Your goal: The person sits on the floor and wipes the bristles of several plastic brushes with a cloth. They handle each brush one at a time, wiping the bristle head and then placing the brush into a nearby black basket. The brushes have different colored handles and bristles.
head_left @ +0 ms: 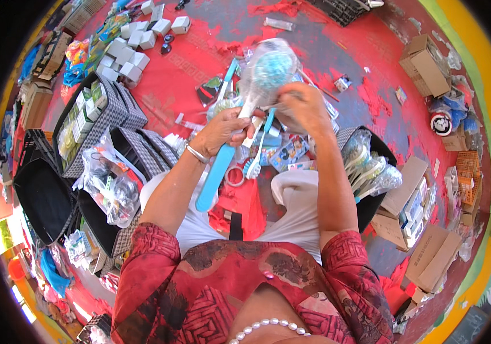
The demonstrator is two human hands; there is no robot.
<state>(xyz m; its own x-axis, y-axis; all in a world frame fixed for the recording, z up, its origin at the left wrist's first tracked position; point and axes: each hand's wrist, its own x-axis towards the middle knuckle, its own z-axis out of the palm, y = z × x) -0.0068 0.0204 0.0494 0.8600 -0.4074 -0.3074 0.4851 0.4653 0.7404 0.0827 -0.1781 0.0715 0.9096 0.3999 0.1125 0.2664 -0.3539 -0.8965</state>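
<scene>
Now, two hands (225, 128) (306, 106) at one bagged brush (271, 70), one bracelet (197, 153)

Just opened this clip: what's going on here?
A person's left hand grips a long blue-handled brush, its pale blue head inside clear plastic. The right hand is at the plastic beside the head; whether its fingers pinch it is hard to tell. Another brush, its head bare, lies head-down between the person's knees, near a pile of small packages. More plastic-wrapped brushes stand in a dark container on the right.
</scene>
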